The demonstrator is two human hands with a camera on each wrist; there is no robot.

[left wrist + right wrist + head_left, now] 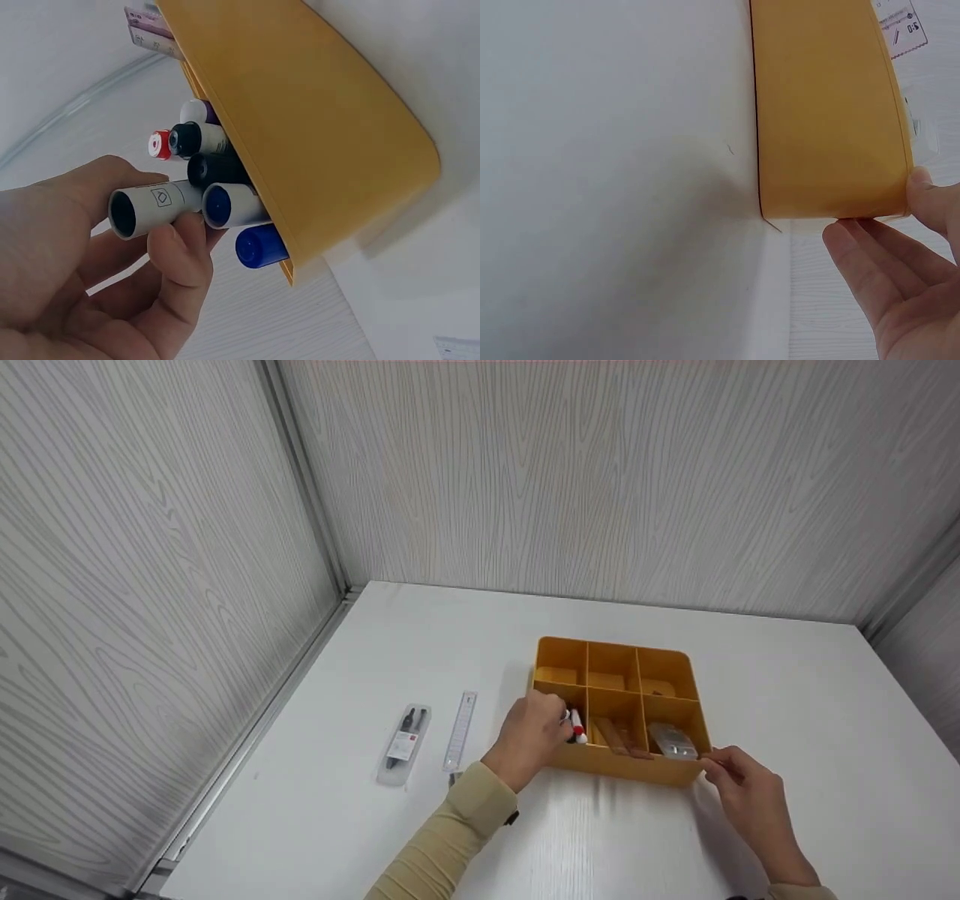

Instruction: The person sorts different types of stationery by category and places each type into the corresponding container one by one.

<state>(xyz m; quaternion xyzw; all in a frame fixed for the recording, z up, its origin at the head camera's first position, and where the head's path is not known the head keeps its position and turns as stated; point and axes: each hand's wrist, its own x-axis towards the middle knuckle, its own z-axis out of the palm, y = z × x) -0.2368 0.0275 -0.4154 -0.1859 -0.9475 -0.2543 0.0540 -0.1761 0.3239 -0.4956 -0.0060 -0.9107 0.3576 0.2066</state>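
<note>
Sleeve (442,840) nearest, the left hand (529,739) pinches a marker (150,211) pointing into the near-left compartment (576,694), the right hand (754,802) gripping the box's (619,773) corner.

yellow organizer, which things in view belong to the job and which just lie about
Likely part of the job:
yellow organizer, in the right grip
white marker, in the left grip
other markers

Apparently lying about, untouched:
clear case
clear ruler

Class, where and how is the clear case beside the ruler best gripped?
Probably take the case at its middle: come from above, thumb and fingers across the two long edges. It is slim and lies flat, lengthwise away from the person, and the gap between it and the ruler leaves room on that side.
</note>
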